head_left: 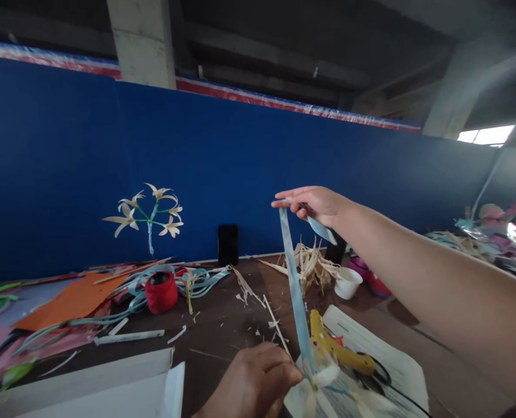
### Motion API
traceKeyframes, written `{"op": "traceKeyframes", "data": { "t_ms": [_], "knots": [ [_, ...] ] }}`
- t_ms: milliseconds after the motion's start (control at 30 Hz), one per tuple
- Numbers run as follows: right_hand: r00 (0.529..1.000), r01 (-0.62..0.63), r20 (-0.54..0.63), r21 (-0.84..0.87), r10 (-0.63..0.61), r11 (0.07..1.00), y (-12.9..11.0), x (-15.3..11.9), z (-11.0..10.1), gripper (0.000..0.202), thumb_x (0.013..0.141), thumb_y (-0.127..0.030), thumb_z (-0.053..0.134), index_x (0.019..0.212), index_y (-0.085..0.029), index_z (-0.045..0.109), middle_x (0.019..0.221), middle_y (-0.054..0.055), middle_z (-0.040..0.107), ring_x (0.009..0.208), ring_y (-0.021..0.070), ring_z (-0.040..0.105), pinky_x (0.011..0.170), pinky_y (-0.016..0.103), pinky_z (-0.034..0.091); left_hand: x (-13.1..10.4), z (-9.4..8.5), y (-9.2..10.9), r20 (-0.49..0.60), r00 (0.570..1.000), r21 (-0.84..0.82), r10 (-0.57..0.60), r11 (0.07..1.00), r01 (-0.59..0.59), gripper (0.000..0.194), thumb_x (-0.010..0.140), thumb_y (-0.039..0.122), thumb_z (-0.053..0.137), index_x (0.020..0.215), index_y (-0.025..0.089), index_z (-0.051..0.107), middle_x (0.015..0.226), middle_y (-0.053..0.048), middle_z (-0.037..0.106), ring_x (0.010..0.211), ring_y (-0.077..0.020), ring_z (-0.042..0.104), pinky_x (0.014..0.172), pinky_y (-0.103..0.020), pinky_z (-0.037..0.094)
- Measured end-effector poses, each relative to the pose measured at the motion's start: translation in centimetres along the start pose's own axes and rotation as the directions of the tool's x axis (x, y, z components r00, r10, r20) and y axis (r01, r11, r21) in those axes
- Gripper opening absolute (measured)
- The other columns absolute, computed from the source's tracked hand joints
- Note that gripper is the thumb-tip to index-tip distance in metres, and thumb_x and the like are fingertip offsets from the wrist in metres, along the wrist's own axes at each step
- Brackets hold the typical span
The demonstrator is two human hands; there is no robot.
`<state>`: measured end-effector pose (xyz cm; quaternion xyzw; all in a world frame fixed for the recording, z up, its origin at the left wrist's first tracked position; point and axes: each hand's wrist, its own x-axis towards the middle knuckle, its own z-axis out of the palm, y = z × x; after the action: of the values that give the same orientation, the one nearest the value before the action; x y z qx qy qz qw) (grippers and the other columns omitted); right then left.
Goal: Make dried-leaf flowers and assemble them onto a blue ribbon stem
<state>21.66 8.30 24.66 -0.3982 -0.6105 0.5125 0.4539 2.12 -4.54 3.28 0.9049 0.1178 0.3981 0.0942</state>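
- Ribbon of translucent pale-blue material [293, 278] is being pinched by the right hand [291, 204], at one o'clock from the left hand [253, 380].
- Its lower end is being met by a blurred, cream-petalled flower [325, 376] at three o'clock from the left hand.
- The left hand is being held curled; what is being gripped cannot be told.

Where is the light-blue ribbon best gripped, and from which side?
Probably midway along the straight span of the light-blue ribbon, pinching its broad flat faces. Come from the left: the right forearm reaches in from the other side. The right hand holds the span's top, and the flower sits at its bottom.
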Motion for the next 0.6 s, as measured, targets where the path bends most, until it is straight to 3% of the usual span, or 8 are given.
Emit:
{"op": "traceKeyframes", "data": {
  "t_ms": [133, 200, 267, 367, 433, 500, 600],
  "knots": [
    [0.993, 0.105, 0.057, -0.086, -0.101, 0.991, 1.5, 2.7, 1.5, 0.029, 0.084, 0.002, 0.045, 0.107, -0.010, 0.058, 0.097, 0.011, 0.071, 0.057, 0.0054, 0.061, 0.045, 0.011, 0.050, 0.2, -0.1, 0.2, -0.066, 0.993, -0.207, -0.101, 0.975, 0.085, 0.024, 0.074, 0.001, 0.051, 0.088, 0.017, 0.063, 0.079, -0.008, 0.069, 0.073, -0.0163, 0.061, 0.067, -0.024, 0.047],
    [0.980, 0.170, 0.157, -0.334, -0.123, 0.927, 3.2, 3.8, 2.7, 0.034, 0.091, -0.005, 0.038, 0.122, -0.016, 0.048, 0.107, 0.009, 0.068, 0.069, 0.0066, 0.065, 0.059, 0.016, 0.055, 0.1, -0.2, 0.6, -0.138, 0.973, -0.322, -0.187, 0.937, 0.134, 0.017, 0.075, 0.008, 0.056, 0.085, 0.019, 0.065, 0.078, -0.008, 0.069, 0.073, -0.0173, 0.062, 0.066, -0.024, 0.047],
    [0.978, 0.158, 0.195, -0.447, -0.077, 0.880, 5.4, 4.7, 4.0, 0.035, 0.094, -0.013, 0.038, 0.128, -0.019, 0.043, 0.110, 0.007, 0.067, 0.079, 0.0091, 0.067, 0.065, 0.021, 0.056, 0.0, -0.5, 0.9, -0.200, 0.929, -0.419, -0.311, 0.884, 0.206, 0.010, 0.078, 0.019, 0.058, 0.075, 0.021, 0.067, 0.073, -0.007, 0.068, 0.066, -0.0169, 0.061, 0.060, -0.024, 0.046],
    [0.975, 0.126, 0.223, -0.631, 0.023, 0.765, 8.4, 5.3, 5.4, 0.035, 0.092, -0.029, 0.047, 0.126, -0.022, 0.050, 0.095, 0.004, 0.073, 0.079, 0.0148, 0.069, 0.068, 0.026, 0.055, -0.1, -1.3, 1.1, -0.242, 0.807, -0.508, -0.539, 0.779, 0.368, 0.026, 0.077, 0.030, 0.061, 0.052, 0.021, 0.063, 0.054, -0.003, 0.060, 0.054, -0.0145, 0.055, 0.053, -0.023, 0.042],
    [0.977, 0.118, 0.204, -0.757, 0.062, 0.642, 9.7, 5.3, 5.8, 0.038, 0.079, -0.041, 0.063, 0.112, -0.022, 0.063, 0.089, 0.005, 0.074, 0.083, 0.0214, 0.068, 0.074, 0.031, 0.052, 0.0, -1.8, 1.0, -0.245, 0.700, -0.591, -0.671, 0.676, 0.441, 0.029, 0.074, 0.032, 0.065, 0.049, 0.019, 0.062, 0.047, -0.001, 0.055, 0.050, -0.0131, 0.052, 0.050, -0.022, 0.041],
    [0.985, 0.115, 0.166, -0.850, 0.054, 0.515, 10.2, 5.0, 5.7, 0.044, 0.070, -0.049, 0.068, 0.105, -0.022, 0.067, 0.093, 0.007, 0.073, 0.089, 0.0277, 0.066, 0.079, 0.036, 0.049, 0.3, -2.2, 0.7, -0.210, 0.621, -0.702, -0.755, 0.559, 0.442, 0.025, 0.071, 0.034, 0.068, 0.052, 0.018, 0.064, 0.047, 0.000, 0.054, 0.047, -0.0115, 0.049, 0.046, -0.021, 0.039],
    [0.993, 0.122, 0.116, -0.920, -0.038, 0.371, 9.2, 3.9, 5.2, 0.049, 0.072, -0.051, 0.064, 0.111, -0.023, 0.065, 0.104, 0.012, 0.069, 0.103, 0.0345, 0.059, 0.085, 0.044, 0.043, 0.6, -2.5, 0.4, -0.162, 0.536, -0.829, -0.829, 0.409, 0.381, 0.020, 0.067, 0.034, 0.072, 0.059, 0.016, 0.066, 0.050, 0.001, 0.053, 0.046, -0.0097, 0.047, 0.043, -0.019, 0.039]
  ]
}}
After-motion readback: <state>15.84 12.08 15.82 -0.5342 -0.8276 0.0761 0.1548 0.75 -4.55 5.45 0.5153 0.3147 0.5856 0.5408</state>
